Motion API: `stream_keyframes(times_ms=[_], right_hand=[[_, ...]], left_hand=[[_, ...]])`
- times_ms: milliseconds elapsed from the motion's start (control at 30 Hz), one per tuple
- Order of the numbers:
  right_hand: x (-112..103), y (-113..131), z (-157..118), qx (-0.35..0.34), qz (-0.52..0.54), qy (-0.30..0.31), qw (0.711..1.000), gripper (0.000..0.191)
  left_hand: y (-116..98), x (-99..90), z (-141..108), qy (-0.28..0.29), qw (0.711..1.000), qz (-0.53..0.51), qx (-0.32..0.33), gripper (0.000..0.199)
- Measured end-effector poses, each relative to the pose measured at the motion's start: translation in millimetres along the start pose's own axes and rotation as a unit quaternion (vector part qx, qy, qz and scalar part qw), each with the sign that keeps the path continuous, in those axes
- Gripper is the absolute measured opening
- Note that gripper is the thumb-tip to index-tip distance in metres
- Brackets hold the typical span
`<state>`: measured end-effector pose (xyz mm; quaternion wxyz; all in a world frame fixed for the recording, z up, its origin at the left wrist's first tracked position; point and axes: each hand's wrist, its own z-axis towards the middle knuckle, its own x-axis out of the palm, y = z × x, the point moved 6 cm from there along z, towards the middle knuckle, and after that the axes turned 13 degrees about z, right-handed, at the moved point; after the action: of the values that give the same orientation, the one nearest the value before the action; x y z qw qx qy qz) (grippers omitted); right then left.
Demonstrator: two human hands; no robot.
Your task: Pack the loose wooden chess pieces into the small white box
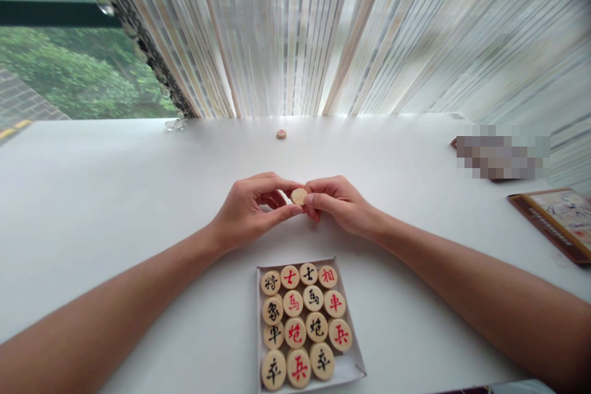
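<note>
Over the middle of the white table, my left hand (252, 206) and my right hand (339, 202) meet at one round wooden xiangqi piece (298, 197). The side of it facing me looks plain, with no character visible. My left thumb and forefinger close on its edges, while my right thumb and fingers pinch its right side. Nearer to me lies a shallow white box (347, 369) with rows of xiangqi pieces, marked in red and black characters. A gap shows in its near right corner. Farther off, a single piece with a red mark (281, 134) lies on the table.
A white table (184, 308) spans the view, with a string curtain (286, 31) along its far edge. Clear small objects (175, 125) sit at the far left. On the right lie a brown-edged printed box or lid (556, 221) and a blurred-out item (501, 154).
</note>
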<state>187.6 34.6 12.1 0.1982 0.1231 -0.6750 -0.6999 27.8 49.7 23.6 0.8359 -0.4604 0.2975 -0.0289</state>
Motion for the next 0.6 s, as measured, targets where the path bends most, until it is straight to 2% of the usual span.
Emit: stream_keyframes(times_ms=[200, 333, 467, 600], right_hand=[[-0.8, -3.5, -2.5, -0.017, -0.042, -0.01, 0.999, 0.038], [-3.6, -4.8, -5.0, -0.044, -0.095, -0.025, 0.994, 0.039], [-8.7, -6.3, -5.9, -0.066, -0.093, -0.053, 0.992, 0.039], [-9.6, -8.5, -7.5, -0.067, -0.052, -0.078, 0.993, 0.042]], left_hand=[[11.8, 5.7, 0.6, 0.035, 0.995, -0.07, -0.063, 0.033], [13.2, 3.4, 1.1, 0.01, 0.996, -0.072, -0.051, 0.025], [6.7, -3.2, -0.9, -0.039, 0.999, 0.008, -0.005, 0.018], [-8.9, -6.8, -5.4, -0.077, 0.983, 0.12, 0.112, 0.008]])
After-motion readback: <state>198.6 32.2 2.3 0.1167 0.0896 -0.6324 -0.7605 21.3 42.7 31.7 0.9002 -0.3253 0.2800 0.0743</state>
